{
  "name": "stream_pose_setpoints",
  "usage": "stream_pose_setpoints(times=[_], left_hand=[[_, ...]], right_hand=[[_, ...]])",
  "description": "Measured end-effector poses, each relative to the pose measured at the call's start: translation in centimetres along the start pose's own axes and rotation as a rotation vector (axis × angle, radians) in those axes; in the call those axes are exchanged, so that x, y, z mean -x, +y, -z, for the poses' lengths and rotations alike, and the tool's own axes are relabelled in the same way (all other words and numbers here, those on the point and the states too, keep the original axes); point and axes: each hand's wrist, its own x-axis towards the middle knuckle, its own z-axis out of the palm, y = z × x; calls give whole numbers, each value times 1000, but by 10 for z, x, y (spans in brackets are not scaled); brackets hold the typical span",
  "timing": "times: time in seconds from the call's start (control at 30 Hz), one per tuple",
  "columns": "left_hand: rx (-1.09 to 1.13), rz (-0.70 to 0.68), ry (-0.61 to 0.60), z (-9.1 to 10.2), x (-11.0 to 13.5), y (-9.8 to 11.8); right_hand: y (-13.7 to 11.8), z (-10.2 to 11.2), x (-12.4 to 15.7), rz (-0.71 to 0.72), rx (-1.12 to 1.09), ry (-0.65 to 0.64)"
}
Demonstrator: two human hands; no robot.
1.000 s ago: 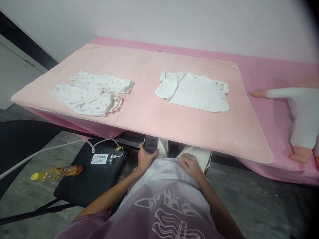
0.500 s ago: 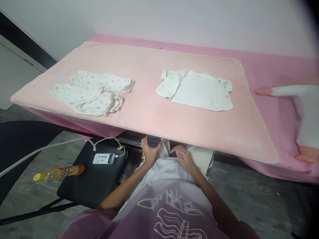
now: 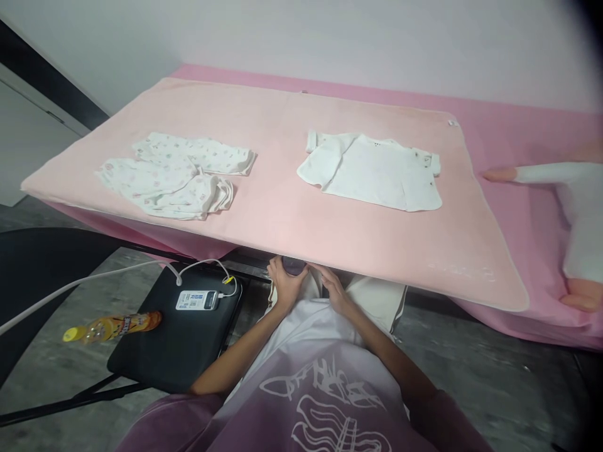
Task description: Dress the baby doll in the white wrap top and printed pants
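At the table's front edge, my left hand is closed around a dark phone; the table edge hides its far end. My right hand is just beside it, fingers stretched towards the phone's right side; I cannot tell whether they touch it. Above my hands, a small white long-sleeved baby top lies spread on the pink pad, one sleeve folded across it. To the left lies patterned white baby clothing, loosely folded.
A doll in white clothing lies at the table's right end. To my left, a black chair holds a white device with a cable and a drink bottle on its side, overhanging the seat. A wall stands behind the table.
My right hand has moved up and left, closer to the phone, its fingers now straighter. The phone has slipped slightly farther under the table edge in my left hand. The clothes have not moved.
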Motion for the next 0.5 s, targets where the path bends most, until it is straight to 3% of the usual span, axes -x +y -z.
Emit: stream_pose_setpoints(times=[0.2, 0.5], left_hand=[[-6, -23, -17, 3, 2, -1], [-28, 16, -10, -4, -1, 7]], right_hand=[[25, -2, 1, -74, -47, 47], [29, -7, -6, -75, -54, 44]])
